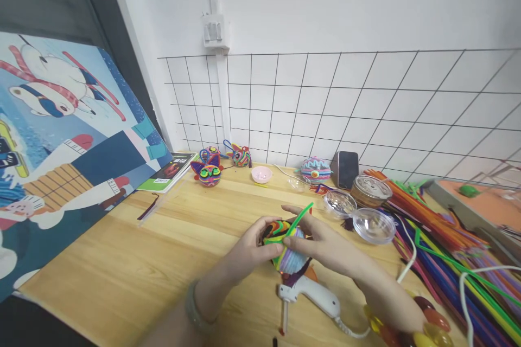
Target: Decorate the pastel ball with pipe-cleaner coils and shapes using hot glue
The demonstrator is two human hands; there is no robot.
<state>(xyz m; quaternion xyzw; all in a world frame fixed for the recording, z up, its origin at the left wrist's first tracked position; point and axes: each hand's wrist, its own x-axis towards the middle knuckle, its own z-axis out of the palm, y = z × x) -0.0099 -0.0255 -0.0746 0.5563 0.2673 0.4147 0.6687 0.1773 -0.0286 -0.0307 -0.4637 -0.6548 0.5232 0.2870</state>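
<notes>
Between my two hands is a round ball (pixel 293 258) covered in coloured pipe cleaners, with black, orange and green on its left and pale purple and blue on its right. My left hand (pixel 260 241) grips it from the left, thumb across the front. My right hand (pixel 319 238) holds its right side, thumb pressed at the base of a bright green pipe cleaner (pixel 302 218) that sticks up from the ball. Just below the ball a white hot glue gun (pixel 315 295) lies on the wooden table (pixel 171 260), partly hidden behind the ball.
Finished pipe-cleaner ornaments (pixel 209 173) stand at the back, near a pink dish (pixel 261 174). Farther right are a striped ornament (pixel 316 169), a phone (pixel 347 169) and clear plastic half-shells (pixel 374 225). Bundled pipe cleaners (pixel 443 260) and white cables cover the right side. A large illustrated board (pixel 101 162) leans at left.
</notes>
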